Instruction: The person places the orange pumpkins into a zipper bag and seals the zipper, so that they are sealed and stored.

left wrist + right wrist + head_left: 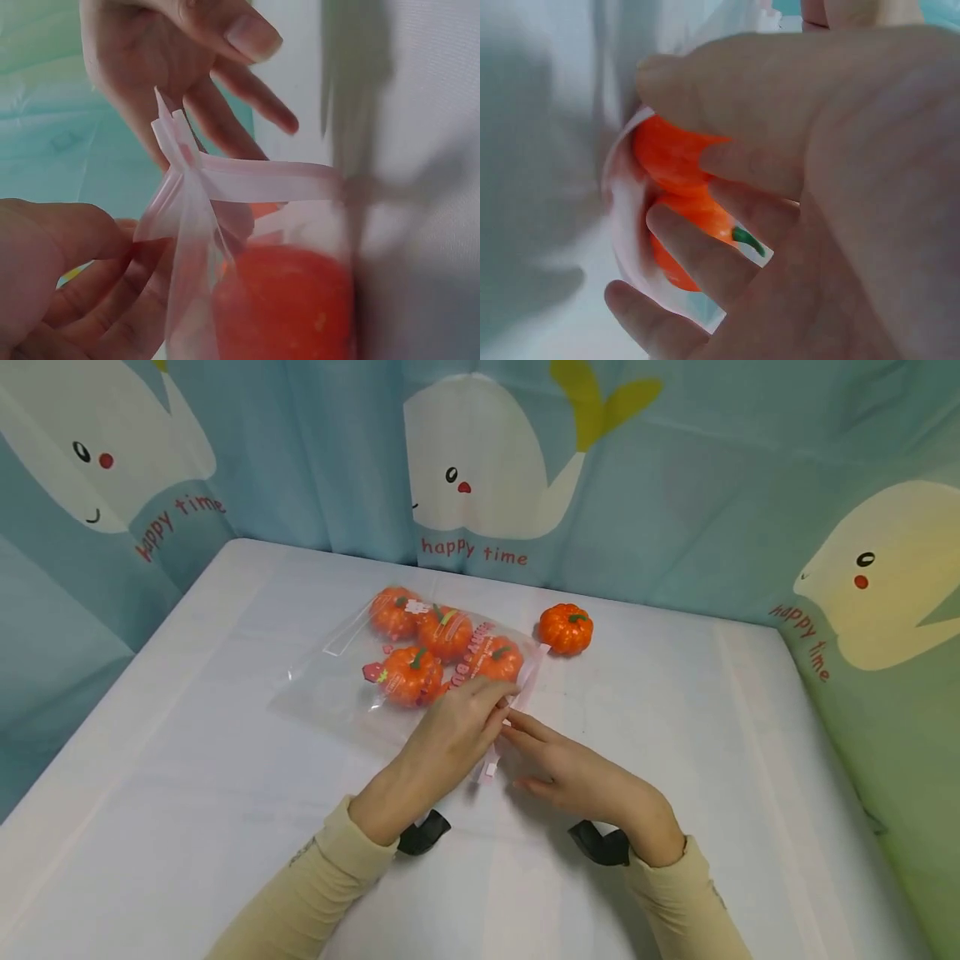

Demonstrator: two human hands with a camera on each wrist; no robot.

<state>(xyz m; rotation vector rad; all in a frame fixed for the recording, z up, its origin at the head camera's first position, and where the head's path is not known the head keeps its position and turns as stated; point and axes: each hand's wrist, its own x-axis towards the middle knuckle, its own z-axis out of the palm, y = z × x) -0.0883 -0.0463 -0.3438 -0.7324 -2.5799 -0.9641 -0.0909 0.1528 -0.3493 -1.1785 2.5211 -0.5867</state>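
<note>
Nearest, 2 beige sleeves reach in over the white surface, with a black band at each wrist. Ahead of them, the left hand pinches the pink rim of a clear printed bag between thumb and fingers. The right hand is beside it, fingers loosely extended and spread at the bag's mouth, gripping nothing. A white slider sits on the rim just nearside of the left hand. Beyond that hand and to its left lies the bag, with at least 4 orange pumpkins inside. Farther ahead of the right hand, 1 loose pumpkin rests just beside the rim. Behind everything hangs a whale-print curtain.
</note>
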